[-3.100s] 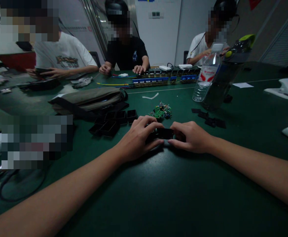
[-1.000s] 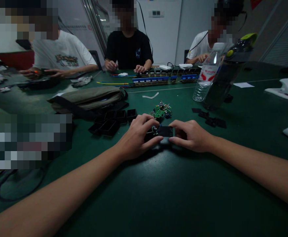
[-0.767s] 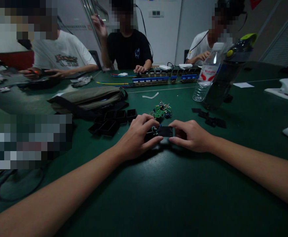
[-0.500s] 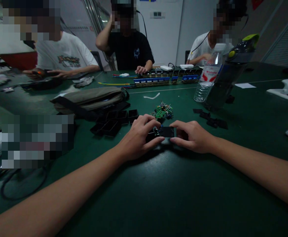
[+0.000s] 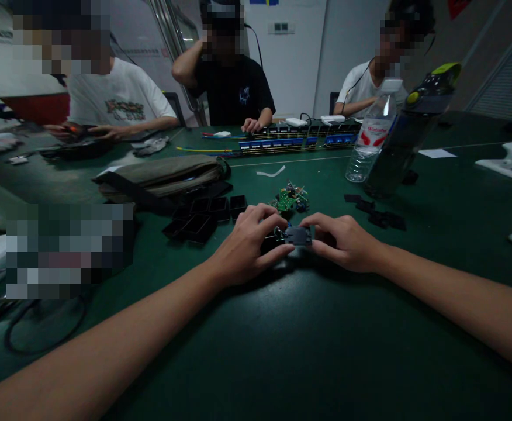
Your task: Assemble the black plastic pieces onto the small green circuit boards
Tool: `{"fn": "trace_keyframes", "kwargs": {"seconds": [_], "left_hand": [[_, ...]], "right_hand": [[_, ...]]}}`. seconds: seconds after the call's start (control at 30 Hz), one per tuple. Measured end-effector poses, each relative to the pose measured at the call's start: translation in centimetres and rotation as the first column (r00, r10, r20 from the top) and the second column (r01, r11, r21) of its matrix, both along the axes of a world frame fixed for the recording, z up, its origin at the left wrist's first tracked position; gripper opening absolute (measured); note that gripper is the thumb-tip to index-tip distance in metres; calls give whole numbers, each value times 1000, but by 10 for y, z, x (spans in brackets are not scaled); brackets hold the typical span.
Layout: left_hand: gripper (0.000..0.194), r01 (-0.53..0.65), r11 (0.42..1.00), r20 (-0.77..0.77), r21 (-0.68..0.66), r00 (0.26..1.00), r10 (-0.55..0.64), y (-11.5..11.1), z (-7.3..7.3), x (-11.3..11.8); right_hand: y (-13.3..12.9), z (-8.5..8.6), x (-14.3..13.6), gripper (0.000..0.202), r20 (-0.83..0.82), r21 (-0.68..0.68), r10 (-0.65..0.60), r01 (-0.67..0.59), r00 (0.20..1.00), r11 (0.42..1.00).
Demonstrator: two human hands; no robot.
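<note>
A small black plastic piece [image 5: 298,235] is held between my two hands, above the dark green table [image 5: 256,345]. My left hand [image 5: 256,242] grips a dark part with small electronic bits showing at its right end, next to the black piece. My right hand [image 5: 343,241] pinches the black piece at its right edge with thumb and forefinger. Just behind my hands lies a pile of green circuit boards with wires [image 5: 287,200]. Several open black cases [image 5: 197,225] sit left of my left hand, and several flat black pieces [image 5: 383,218] lie beyond my right hand.
A grey-brown bag [image 5: 159,178] lies at the left behind the cases. At the right back stand a clear water bottle [image 5: 370,143] and a dark bottle [image 5: 407,140]. Rows of blue and black modules [image 5: 277,142] lie further back. Three people sit across the table.
The black piece has tilted, so its face looks lighter. My right forefinger and thumb have shifted slightly around its edge. The person at the right back has lowered a hand.
</note>
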State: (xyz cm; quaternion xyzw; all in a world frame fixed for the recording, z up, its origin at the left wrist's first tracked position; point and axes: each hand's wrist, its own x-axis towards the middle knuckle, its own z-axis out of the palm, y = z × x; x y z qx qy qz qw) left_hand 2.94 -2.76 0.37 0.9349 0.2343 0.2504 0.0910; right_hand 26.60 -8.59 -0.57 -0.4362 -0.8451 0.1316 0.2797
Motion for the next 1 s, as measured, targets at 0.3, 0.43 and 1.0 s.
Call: {"fn": "trace_keyframes", "kwargs": {"seconds": [0.3, 0.43, 1.0], "left_hand": [[32, 10, 1000, 2, 23, 1000, -10, 1, -2, -1], [30, 16, 999, 0, 29, 1000, -16, 1, -1, 0], [33, 23, 980, 102, 196, 994, -44, 0, -1, 2]], "right_hand": [[0, -2, 1, 30, 108, 109, -38, 26, 993, 994], [3, -5, 2, 26, 88, 163, -23, 8, 996, 987], [-10, 9, -13, 36, -440, -431, -67, -145, 895, 890]]}}
